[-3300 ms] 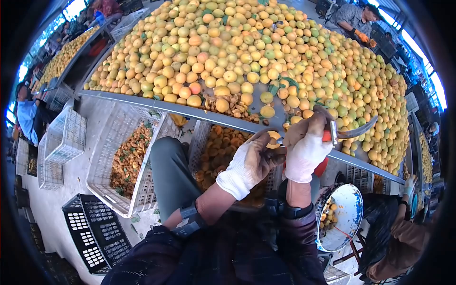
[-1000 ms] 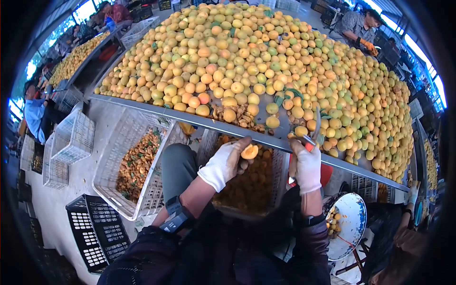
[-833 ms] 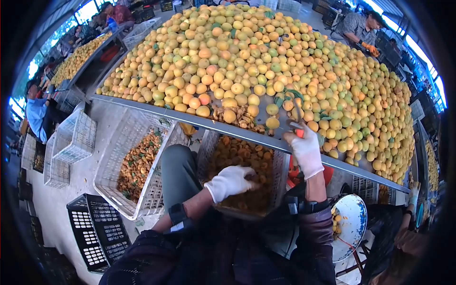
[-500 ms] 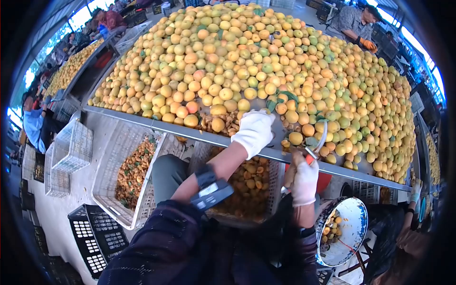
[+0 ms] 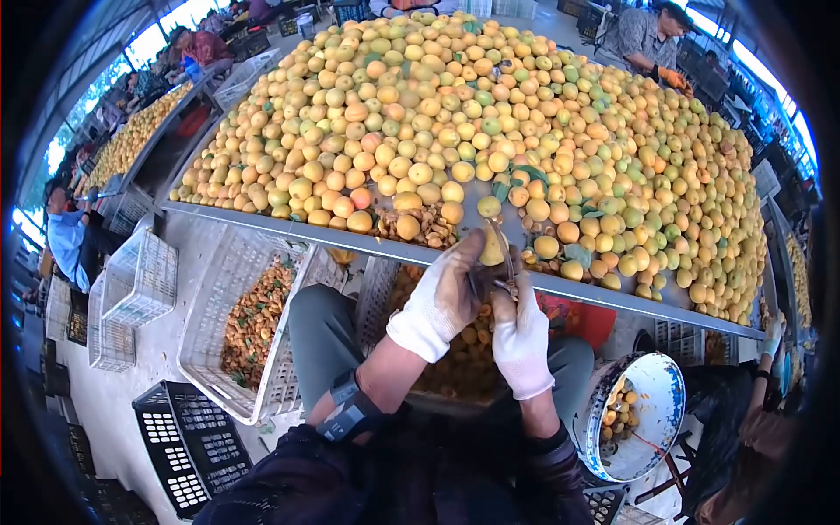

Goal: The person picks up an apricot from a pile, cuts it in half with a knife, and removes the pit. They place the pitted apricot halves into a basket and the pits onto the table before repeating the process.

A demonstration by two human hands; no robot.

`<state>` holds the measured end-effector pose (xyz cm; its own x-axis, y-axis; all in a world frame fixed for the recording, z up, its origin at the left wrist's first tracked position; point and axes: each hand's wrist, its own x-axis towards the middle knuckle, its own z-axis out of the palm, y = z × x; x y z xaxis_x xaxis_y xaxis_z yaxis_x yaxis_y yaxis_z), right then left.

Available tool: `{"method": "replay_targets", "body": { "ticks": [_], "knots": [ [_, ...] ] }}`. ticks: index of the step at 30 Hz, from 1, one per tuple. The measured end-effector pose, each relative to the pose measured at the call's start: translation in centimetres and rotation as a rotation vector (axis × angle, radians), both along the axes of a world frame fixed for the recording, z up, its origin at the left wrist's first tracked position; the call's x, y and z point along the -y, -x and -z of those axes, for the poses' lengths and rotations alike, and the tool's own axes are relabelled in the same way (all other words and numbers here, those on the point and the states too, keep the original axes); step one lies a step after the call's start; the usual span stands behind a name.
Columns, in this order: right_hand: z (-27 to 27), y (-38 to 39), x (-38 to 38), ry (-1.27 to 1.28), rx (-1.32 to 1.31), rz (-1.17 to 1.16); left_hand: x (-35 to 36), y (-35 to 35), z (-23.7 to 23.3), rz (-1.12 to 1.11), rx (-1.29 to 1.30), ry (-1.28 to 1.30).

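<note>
Both my hands wear white gloves with brown-stained fingers and meet at the table's front edge. My left hand (image 5: 442, 297) is closed around a yellow apricot (image 5: 493, 249). My right hand (image 5: 522, 337) grips a curved-blade knife (image 5: 505, 234), its thin blade against that apricot and its handle hidden by the fingers. Just beyond the fingertips is another apricot (image 5: 488, 206). The large heap of apricots (image 5: 385, 131) covers most of the metal table (image 5: 350, 239). A small pile of brown pits (image 5: 435, 229) lies left of my hands.
Under the table edge, a crate (image 5: 376, 293) holds apricot pieces. To its left is a white crate (image 5: 197, 324) of brown pits. A white bucket (image 5: 669, 385) with apricots stands right of my legs. A black crate (image 5: 157, 459) sits lower left. Other people work around the tables.
My left hand has come back from the heap with an apricot. My right hand has moved left, bringing the knife blade against it.
</note>
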<state>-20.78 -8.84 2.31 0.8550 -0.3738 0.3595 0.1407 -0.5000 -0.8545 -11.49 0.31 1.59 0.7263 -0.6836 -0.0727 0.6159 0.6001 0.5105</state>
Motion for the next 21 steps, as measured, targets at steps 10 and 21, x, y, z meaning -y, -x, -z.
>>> {"method": "replay_targets", "body": {
  "ticks": [10, 21],
  "knots": [
    [-0.8, 2.7, -2.1, 0.0, -0.031, 0.029, -0.4, 4.1, -1.1, -0.024, -0.172, 0.059],
    [-0.3, 3.9, -0.8, 0.054, -0.038, 0.047, 0.3, 6.5, -0.9, -0.089, -0.034, 0.01]
  ]
}}
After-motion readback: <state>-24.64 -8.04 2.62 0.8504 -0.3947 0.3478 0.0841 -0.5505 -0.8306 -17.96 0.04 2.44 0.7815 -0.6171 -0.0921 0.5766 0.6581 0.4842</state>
